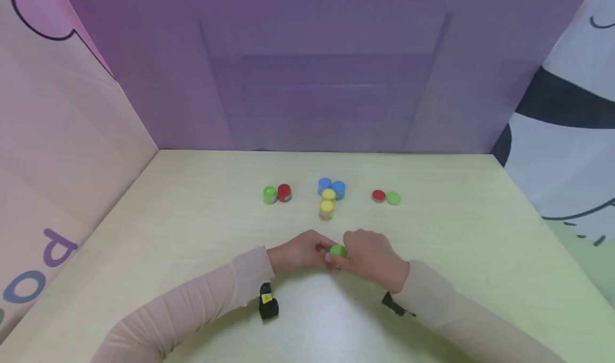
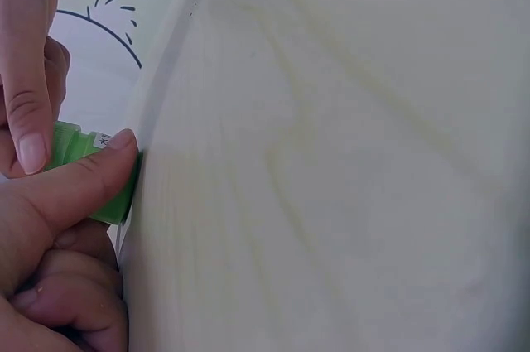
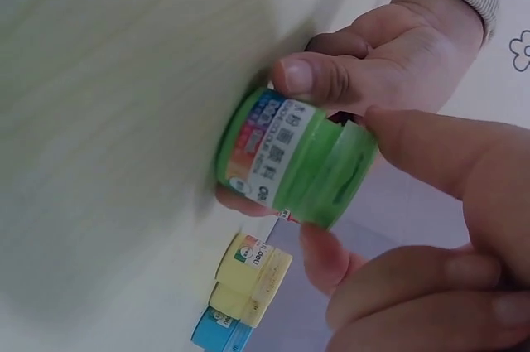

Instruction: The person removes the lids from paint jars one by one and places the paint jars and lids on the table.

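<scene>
Gripping the green jar [image 3: 290,157] low, our L hand [image 1: 304,250] prob. steadies it b/c our R hand [image 1: 372,253] pinches its top w/ thumb and finger; it is b/w both, nearer us than the yellow jars [image 1: 326,210].

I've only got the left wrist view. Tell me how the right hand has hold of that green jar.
Observer: In the right wrist view, the right hand pinches the top end of the green jar from opposite sides.

Operator: Now report what stands beyond the hands.

Observer: In the head view, two yellow jars and two blue jars stand clustered on the table.

Operator: Give me whatever lies to the right of that cluster.

Observer: A flat red disc and a flat green disc, side by side; they look like lids.
</scene>
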Demonstrator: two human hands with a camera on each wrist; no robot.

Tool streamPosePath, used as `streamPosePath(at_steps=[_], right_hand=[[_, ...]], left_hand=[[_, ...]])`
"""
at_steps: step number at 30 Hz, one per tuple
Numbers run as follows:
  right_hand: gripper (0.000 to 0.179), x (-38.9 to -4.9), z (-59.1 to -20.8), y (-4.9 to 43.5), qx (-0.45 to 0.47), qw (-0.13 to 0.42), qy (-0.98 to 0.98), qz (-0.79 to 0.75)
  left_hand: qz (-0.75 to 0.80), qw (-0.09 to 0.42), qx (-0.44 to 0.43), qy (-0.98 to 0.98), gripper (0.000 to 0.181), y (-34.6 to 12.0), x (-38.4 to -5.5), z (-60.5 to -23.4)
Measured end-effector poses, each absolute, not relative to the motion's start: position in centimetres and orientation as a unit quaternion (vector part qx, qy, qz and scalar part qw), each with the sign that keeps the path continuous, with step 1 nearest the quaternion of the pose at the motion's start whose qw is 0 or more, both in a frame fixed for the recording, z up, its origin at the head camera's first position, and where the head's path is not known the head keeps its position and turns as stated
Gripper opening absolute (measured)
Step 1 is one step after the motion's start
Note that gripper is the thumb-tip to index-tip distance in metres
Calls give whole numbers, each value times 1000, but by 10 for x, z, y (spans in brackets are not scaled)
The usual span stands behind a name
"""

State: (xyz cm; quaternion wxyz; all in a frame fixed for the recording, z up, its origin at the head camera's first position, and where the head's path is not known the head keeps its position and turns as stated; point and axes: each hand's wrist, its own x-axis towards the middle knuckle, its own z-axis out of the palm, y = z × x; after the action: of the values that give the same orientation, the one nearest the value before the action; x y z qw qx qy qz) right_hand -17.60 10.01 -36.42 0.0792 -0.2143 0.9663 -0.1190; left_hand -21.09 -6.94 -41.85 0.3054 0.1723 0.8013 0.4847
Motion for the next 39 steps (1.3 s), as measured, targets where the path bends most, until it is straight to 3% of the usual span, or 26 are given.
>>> streamPosePath(at_steps=[14,39], right_hand=[[27,-174,-359,106,-252,77,955,-135],[25,-175,-353,109,-268,84,950,-136]], left_hand=[[465,292,168,818,29,-69,-211,-419],[454,291,170,825,30,-70,-211,-418]])
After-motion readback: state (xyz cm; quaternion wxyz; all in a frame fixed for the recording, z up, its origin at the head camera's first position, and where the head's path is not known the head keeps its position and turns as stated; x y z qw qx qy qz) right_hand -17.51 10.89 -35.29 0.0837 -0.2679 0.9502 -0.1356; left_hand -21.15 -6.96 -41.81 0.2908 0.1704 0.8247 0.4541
